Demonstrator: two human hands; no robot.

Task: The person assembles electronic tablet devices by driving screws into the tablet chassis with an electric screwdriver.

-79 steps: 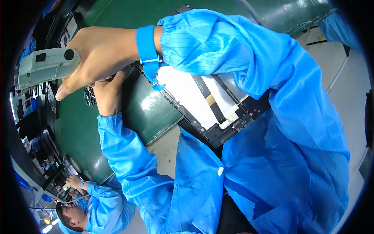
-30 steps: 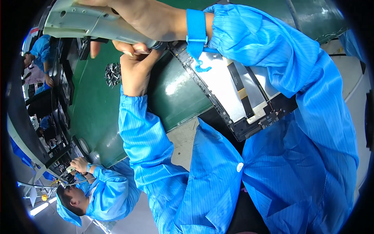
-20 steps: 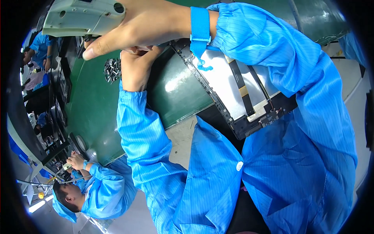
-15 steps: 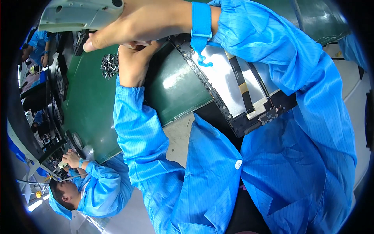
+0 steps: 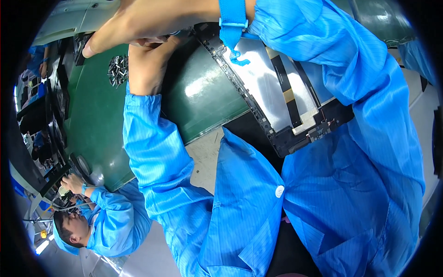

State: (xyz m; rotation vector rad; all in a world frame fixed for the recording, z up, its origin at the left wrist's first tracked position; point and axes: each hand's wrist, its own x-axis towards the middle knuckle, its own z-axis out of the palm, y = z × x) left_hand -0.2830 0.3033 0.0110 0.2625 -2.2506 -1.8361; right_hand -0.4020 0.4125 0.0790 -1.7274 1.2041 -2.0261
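Gripping a pale green tool (image 5: pixel 69 17) at the upper left of the head view, the right hand (image 5: pixel 145 22) has its palm and fingers wrapped about the casing, the thumb extended; the top edge of the view cuts off part of both. The left hand (image 5: pixel 147 69) is directly below, its fingers mostly hidden behind the right, so whether they are apart, together or clamped on something cannot be told. A flat black-framed panel (image 5: pixel 263 92) with silver plates and a dark strip lies right of the left hand, its near corner reaching past the bench edge toward the blue gown (image 5: pixel 247 194). The right sleeve (image 5: pixel 318 51) covers the panel's upper right part, and the loose end of a blue wrist strap (image 5: pixel 233 18) hangs over its upper left. On the green bench (image 5: pixel 97 124), a heap of small black and silver pieces (image 5: pixel 118 71) lies just beside the left hand. Dark racks (image 5: pixel 48 99) line the left rim. A co-worker (image 5: pixel 117 221) in blue sits at lower left, hands raised.
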